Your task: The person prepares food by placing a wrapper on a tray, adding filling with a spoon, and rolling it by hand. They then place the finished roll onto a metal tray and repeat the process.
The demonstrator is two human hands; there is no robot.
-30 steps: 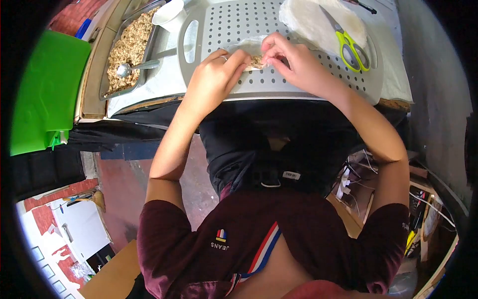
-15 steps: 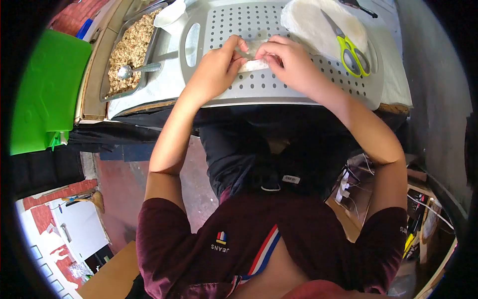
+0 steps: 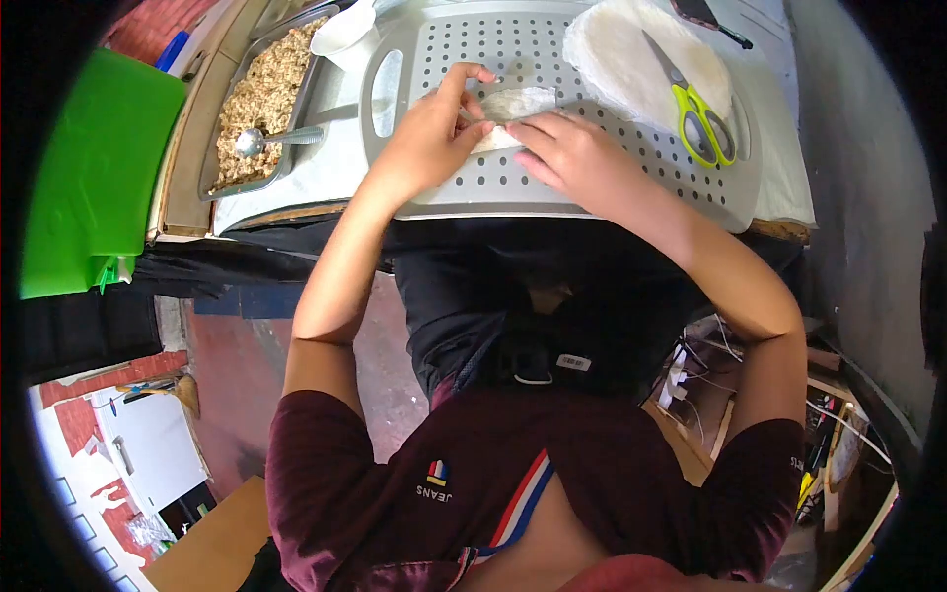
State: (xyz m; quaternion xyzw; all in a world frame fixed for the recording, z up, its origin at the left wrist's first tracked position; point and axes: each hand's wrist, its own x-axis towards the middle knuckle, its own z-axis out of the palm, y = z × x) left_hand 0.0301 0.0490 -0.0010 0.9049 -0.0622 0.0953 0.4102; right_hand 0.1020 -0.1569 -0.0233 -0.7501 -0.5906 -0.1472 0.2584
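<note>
A partly rolled spring roll [image 3: 500, 139] in a thin whitish wrapper lies on a grey perforated board [image 3: 464, 44]; the wrapper's loose flap [image 3: 523, 102] spreads beyond it. My left hand [image 3: 431, 136] holds the roll's left end with its thumb on top and its index finger raised. At the other end, my right hand [image 3: 580, 158] presses with its fingertips, fingers close together. Both hands partly cover the roll. Right of them is a stack of round whitish wrappers [image 3: 617, 54], with green-handled scissors [image 3: 698, 118] lying partly across it.
On the left stands a metal tray [image 3: 308, 104] of crumbly, light brown filling [image 3: 266, 84], a metal scoop [image 3: 252, 143] resting in it. A white cup [image 3: 345, 37] is beside the tray. A green container [image 3: 99, 168] is farther left. A dark object [image 3: 710, 18] lies at the back right.
My right hand has shifted slightly right and down, its bent fingers now straighter on the roll. My left index finger has lifted, and more of the wrapper flap shows.
</note>
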